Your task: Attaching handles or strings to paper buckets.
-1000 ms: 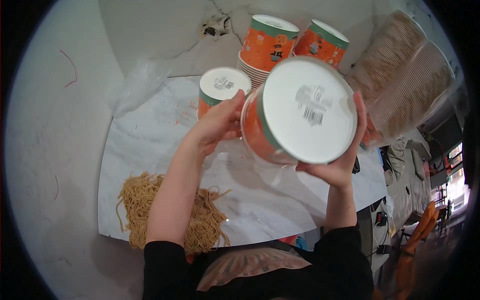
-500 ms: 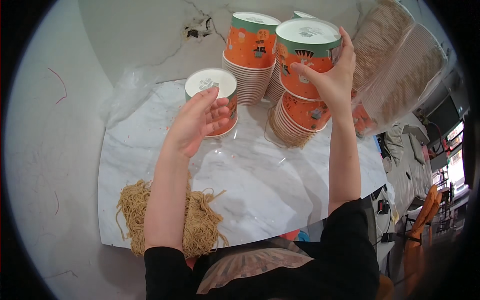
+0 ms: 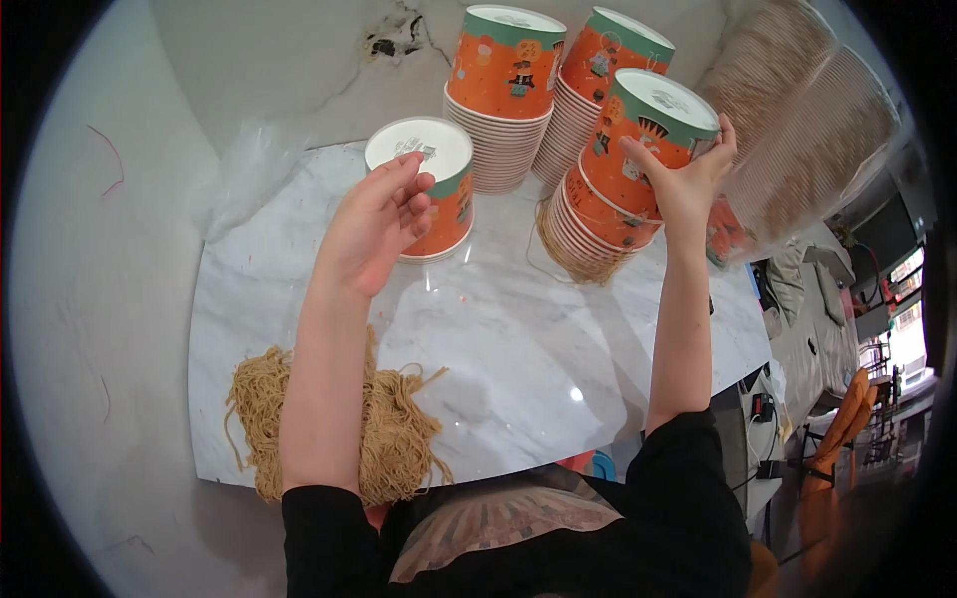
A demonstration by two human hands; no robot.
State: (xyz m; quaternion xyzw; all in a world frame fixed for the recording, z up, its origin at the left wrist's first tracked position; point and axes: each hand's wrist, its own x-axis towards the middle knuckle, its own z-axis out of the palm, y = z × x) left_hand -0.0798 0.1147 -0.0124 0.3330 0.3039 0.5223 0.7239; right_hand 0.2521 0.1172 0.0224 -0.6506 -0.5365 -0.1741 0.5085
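Observation:
My right hand [image 3: 693,179] grips an upside-down orange paper bucket [image 3: 633,149] with a green band. It leans over the top of a nested stack [image 3: 588,234], its lower rim against the upper bucket there. Thin tan string [image 3: 558,249] hangs round that stack's rims. My left hand [image 3: 374,214] has its fingers loosely curled and apart, with nothing visible in them. It is in front of a short orange bucket stack [image 3: 449,214], overlapping the white base. Beneath my left forearm lies a heap of tan string [image 3: 399,429] at the table's near edge.
Two taller upside-down bucket stacks [image 3: 498,130] [image 3: 583,110] stand against the wall. Plastic-wrapped stacks of cups [image 3: 812,149] lean at the right. Crumpled clear plastic [image 3: 254,179] lies at the table's [image 3: 498,369] far left. An orange chair [image 3: 842,424] stands beyond its right side.
The bucket in my right hand has moved right and down and now tilts over the stack. Behind it another stack has come into view. My left fingers have curled slightly more.

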